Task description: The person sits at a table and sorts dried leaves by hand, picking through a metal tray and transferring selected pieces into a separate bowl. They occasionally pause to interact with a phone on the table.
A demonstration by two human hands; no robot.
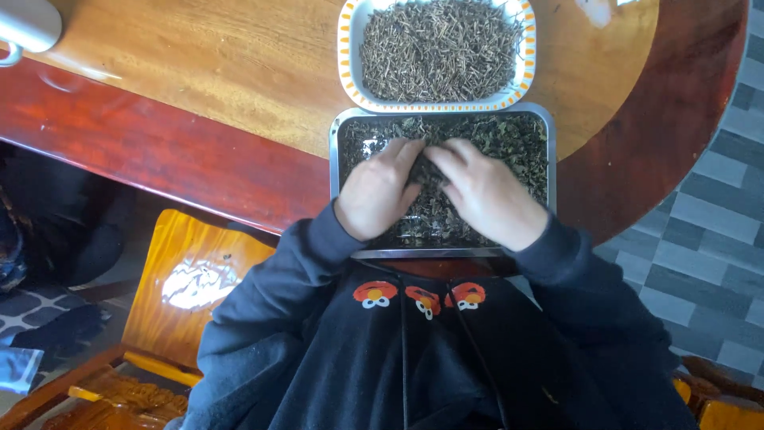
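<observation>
A rectangular metal tray (336,159) of dark dried leaves (509,139) lies on the round wooden table in front of me. Both hands rest inside it, palms down. My left hand (378,191) and my right hand (485,195) meet at the fingertips over the tray's middle, pinching a small dark clump of leaves between them. Beyond the tray stands a white dish with an orange-patterned rim (347,72), filled with thin dried stems (438,48). Dark sleeves cover both forearms.
The wooden table (199,72) has a dark red border and curves away at the right. A white cup (28,24) sits at the far left edge. A carved wooden chair (191,279) stands to my left. Grey tiled floor (708,215) lies to the right.
</observation>
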